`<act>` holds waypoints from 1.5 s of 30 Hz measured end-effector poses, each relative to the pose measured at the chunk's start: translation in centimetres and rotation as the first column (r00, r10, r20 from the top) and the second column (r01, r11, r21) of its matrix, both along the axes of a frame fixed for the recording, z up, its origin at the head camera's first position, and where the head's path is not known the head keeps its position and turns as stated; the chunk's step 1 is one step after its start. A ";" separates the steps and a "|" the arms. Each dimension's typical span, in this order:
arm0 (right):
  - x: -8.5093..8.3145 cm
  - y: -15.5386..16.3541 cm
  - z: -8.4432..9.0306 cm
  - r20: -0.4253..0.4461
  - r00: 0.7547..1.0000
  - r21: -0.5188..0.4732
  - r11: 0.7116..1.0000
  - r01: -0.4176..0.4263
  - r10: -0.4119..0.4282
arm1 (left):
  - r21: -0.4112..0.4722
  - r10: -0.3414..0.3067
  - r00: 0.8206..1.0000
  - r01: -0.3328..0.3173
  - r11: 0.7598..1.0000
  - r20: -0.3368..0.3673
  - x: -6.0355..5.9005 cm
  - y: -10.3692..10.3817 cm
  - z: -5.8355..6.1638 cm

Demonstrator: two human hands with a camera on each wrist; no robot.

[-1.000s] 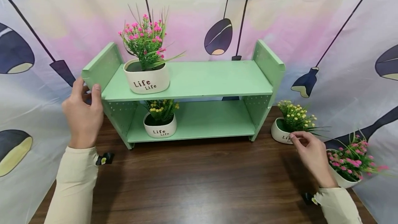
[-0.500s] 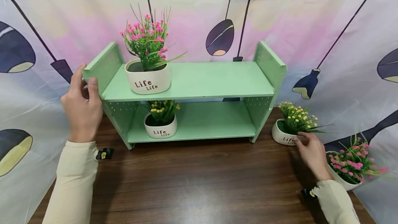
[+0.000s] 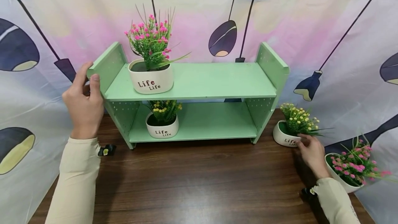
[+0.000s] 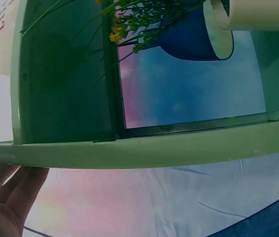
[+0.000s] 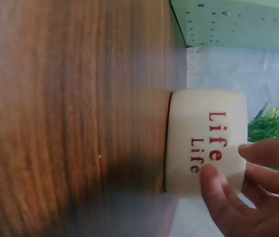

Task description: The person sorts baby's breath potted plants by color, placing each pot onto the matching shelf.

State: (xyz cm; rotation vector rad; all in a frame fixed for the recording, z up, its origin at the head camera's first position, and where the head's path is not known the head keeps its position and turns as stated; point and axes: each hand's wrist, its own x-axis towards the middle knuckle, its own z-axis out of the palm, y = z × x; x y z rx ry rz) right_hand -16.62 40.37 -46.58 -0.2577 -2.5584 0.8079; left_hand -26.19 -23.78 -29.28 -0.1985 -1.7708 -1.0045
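A light green two-tier shelf [image 3: 205,82] stands on the wooden table. My left hand [image 3: 85,103] holds the front upper corner of its left side panel, thumb at the front edge, fingers along the outer face; the thumb is hidden in the left wrist view. At the right, my right hand [image 3: 312,153] pinches the near right end of a white "Life" flowerpot [image 5: 193,118] with yellow flowers [image 3: 298,118]. Its thumb lies on the pot's front wall and a finger touches the rim. The pot sits upright on the table, beside the shelf.
A pink-flowered pot [image 3: 150,80] stands on the top tier's left part. Beneath it, a yellow-flowered pot [image 3: 162,129] is on the lower tier. Another pink-flowered pot [image 3: 342,179] stands right of my right hand. A patterned curtain [image 3: 192,16] hangs behind.
My left hand has slid upward along the shelf's side panel. My right hand has shifted right across the pot's front toward its near right end. The whole view has drifted slightly.
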 end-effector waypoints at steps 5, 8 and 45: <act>-0.7 0.3 -0.1 -0.009 1.000 -0.003 1.000 0.026 -0.026 | 0.007 -0.012 1.000 0.012 1.000 -0.004 0.6 0.2 0.2; -0.7 0.5 -0.2 -0.005 1.000 0.001 1.000 0.022 -0.022 | 0.008 -0.014 1.000 0.014 1.000 -0.004 0.7 0.4 0.3; 7.0 -5.2 3.0 -0.110 0.990 0.141 0.988 -0.067 0.083 | -0.005 0.013 0.999 -0.013 1.000 -0.040 -0.8 -0.4 -0.7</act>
